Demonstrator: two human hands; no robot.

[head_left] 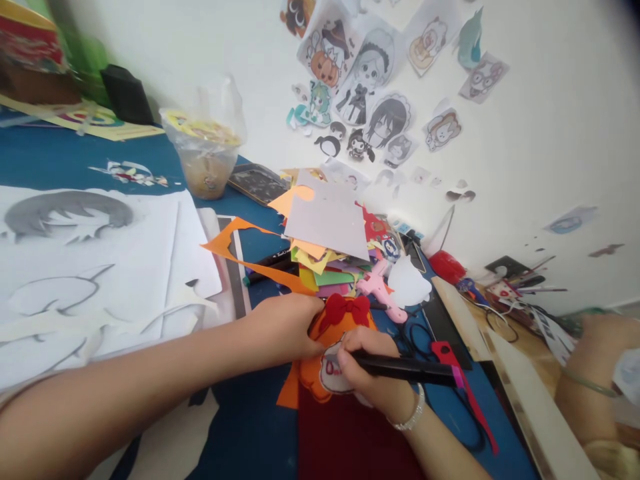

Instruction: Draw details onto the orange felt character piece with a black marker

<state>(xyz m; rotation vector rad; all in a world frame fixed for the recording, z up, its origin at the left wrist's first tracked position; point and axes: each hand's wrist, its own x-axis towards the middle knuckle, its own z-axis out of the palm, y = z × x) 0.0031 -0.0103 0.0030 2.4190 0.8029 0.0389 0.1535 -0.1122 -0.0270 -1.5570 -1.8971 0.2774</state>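
My left hand [293, 330] pinches the upper left edge of an orange paper cutout [311, 370] topped with a red bow [345, 310]. On the cutout is a white patch [331, 381] with a dark outline and reddish letters. In my right hand [377, 360] is a black marker [410, 369] with a purple end, held in a writing grip. Its tip points at the lettering, but the fingers partly hide it, so I cannot tell if it touches. A dark red sheet [350, 440] lies beneath the cutout.
Stacked paper scraps [327, 217] rise behind my hands, beside a pink glue gun [383, 290]. Scissors with a red handle [465, 393] lie at right. Drawings [75, 267] cover the left. A plastic cup [205, 157] stands behind. Another person's arm [590, 380] is far right.
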